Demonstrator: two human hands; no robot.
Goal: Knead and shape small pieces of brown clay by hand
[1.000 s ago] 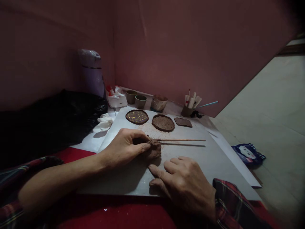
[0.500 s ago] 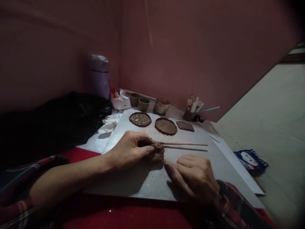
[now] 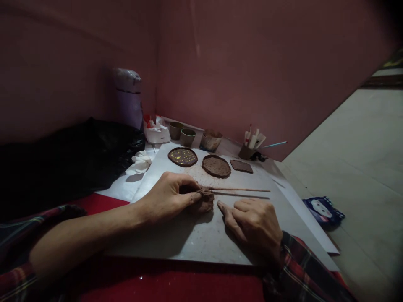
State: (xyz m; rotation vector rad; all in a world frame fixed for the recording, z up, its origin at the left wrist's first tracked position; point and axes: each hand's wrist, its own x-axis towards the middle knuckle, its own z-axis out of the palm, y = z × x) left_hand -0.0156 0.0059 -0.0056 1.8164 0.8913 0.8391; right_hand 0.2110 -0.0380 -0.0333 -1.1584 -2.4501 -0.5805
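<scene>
My left hand [image 3: 171, 196] is closed on a lump of brown clay [image 3: 205, 201] that rests on the grey work board [image 3: 252, 201]. A thin wooden stick [image 3: 241, 190] runs from the lump to the right, lying on the board. My right hand [image 3: 255, 222] lies on the board just right of the clay, its fingers stretched out and its index fingertip close to the lump. Further back on the board lie a round clay disc with yellow dots [image 3: 182, 156], a plain round disc [image 3: 216, 166] and a small flat rectangular piece [image 3: 241, 166].
Along the pink wall stand two small green cups [image 3: 181, 133], a metal bowl [image 3: 210, 140] and a holder with tools [image 3: 250, 147]. A lilac container [image 3: 127, 98], a black bag [image 3: 66, 161] and white tissue [image 3: 138, 162] are at the left. A blue packet [image 3: 323, 209] lies on the floor at the right.
My right hand slid up the board from the near edge toward the clay lump, so its fingertip is now beside it. My left hand kept its grip on the clay.
</scene>
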